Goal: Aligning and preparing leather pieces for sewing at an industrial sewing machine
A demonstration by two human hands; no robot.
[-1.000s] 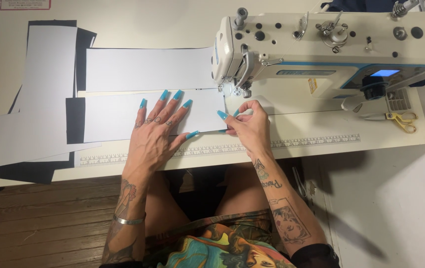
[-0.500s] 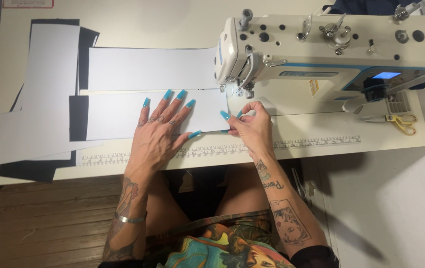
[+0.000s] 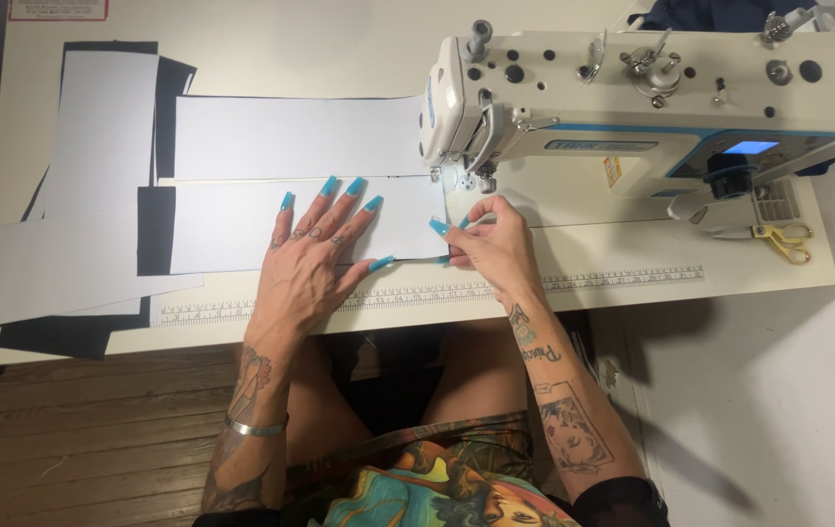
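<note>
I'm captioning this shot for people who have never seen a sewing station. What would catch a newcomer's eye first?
First, the two hands with long turquoise nails: the left hand lies flat on a white fabric panel at the table's middle, while the right hand pinches the panel's end by the needle. Next, the cream sewing machine fills the upper right. White and black fabric pieces are stacked at the left.
</note>
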